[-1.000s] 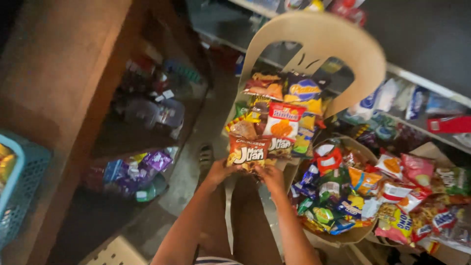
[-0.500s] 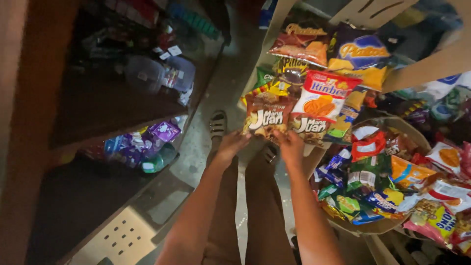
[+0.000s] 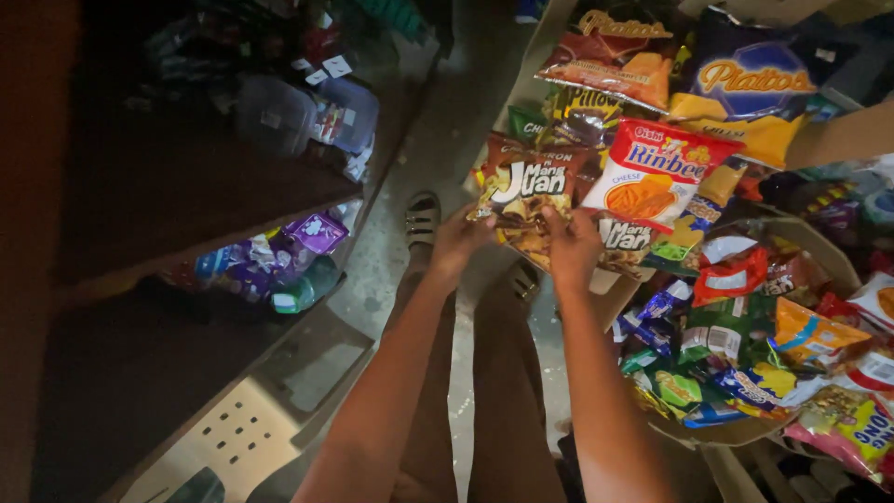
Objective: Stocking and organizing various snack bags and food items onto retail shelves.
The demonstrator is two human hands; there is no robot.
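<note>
Both my hands grip a brown snack bag (image 3: 533,186) at its lower edge, lifted a little above the front of a beige plastic chair (image 3: 610,284). My left hand (image 3: 458,242) pinches the bag's bottom left corner. My right hand (image 3: 573,247) holds its bottom right part. On the chair seat lie more snack bags: a red and white cheese snack bag (image 3: 656,172), a second brown bag (image 3: 626,237) partly under it, an orange chip bag (image 3: 615,51) and a dark blue and yellow chip bag (image 3: 750,88).
A cardboard box (image 3: 722,433) full of several small snack packets stands at the right. Dark wooden shelves (image 3: 233,210) with plastic containers and purple packets are at the left. My legs and sandalled feet (image 3: 421,219) stand on the concrete floor. A beige perforated stool (image 3: 237,438) sits low left.
The camera has tilted down and closer. My hands have lifted the brown bag's lower edge and tightened on it; the bag now sits higher and more tilted between them.
</note>
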